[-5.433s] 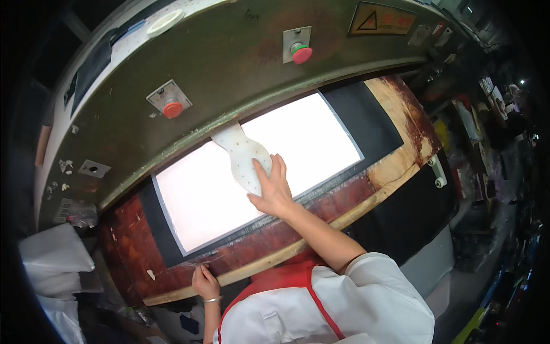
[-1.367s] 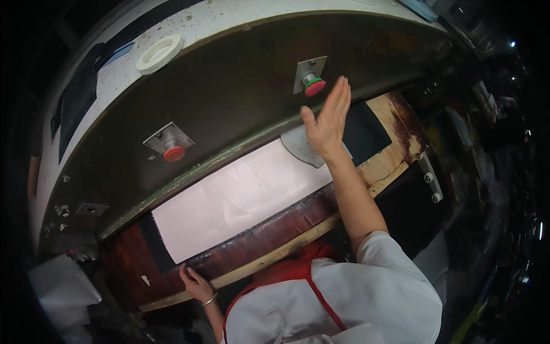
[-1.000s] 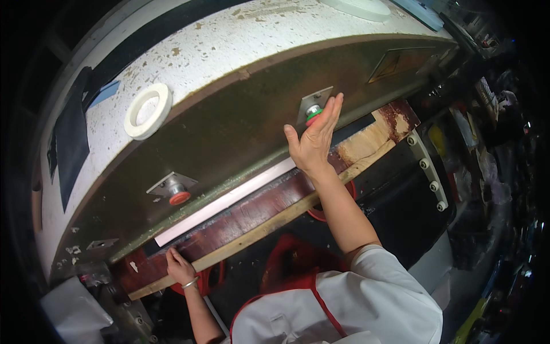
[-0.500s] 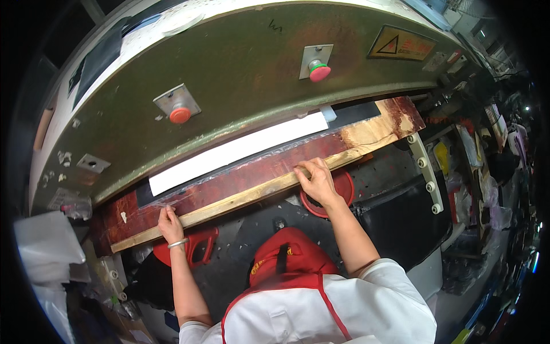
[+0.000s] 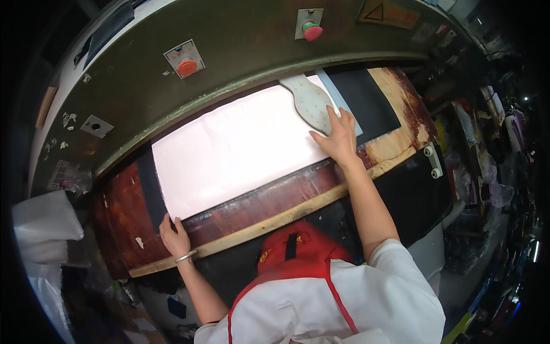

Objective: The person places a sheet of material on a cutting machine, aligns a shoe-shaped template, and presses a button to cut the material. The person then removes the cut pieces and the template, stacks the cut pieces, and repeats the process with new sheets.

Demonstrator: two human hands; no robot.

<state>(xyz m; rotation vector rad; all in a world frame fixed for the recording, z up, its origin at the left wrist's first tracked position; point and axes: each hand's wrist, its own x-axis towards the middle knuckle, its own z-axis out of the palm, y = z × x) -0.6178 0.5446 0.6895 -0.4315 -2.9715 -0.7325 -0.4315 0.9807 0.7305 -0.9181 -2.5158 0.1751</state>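
My left hand, with a bangle at the wrist, has thumb and finger closed at the near left corner of a broad white sheet. The sheet lies on a black mat over a reddish-brown wooden board. Toward the sheet's right end my right hand grips the near rounded tip of a pale, curved plate dotted with small marks, thumb on one side and fingers on the other. The plate's far end runs under the green machine beam. A light blue strip shows beside it.
Above the board spans the green machine beam, bearing a red button and a pink-and-green button. Clear plastic hangs at the left. A white roller rail stands right of the board; clutter fills the right side.
The board has slid out toward me, baring much more of the sheet and the curved plate. My left hand went from the board's front edge to the sheet's corner, my right to the plate.
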